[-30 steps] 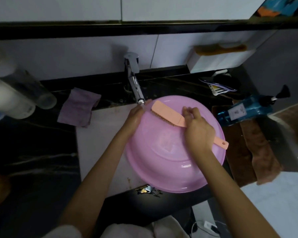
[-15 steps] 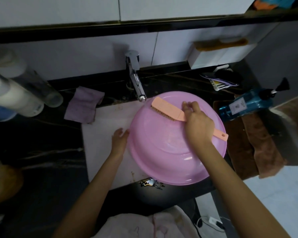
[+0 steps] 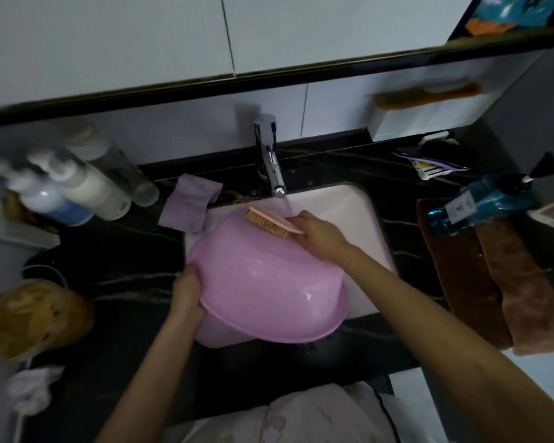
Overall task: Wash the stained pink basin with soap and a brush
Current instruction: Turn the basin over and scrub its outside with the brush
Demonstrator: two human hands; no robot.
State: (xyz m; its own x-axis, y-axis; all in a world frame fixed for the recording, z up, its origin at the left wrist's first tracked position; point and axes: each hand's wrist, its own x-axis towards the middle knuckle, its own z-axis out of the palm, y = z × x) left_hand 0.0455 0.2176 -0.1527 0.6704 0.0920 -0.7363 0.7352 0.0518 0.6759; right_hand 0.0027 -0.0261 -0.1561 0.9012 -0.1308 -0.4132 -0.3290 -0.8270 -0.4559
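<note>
Over the white sink in the dark worktop, the pink basin is now held tilted, bottom up. Its near left rim has been gripped by the left hand. The brush is clasped by the right hand at the basin's far edge, and water is now run from the tap.

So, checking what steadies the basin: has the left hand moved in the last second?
Yes. From beside the faucet, the left hand went along the basin rim away from it, now gripping the near-left edge.
</note>
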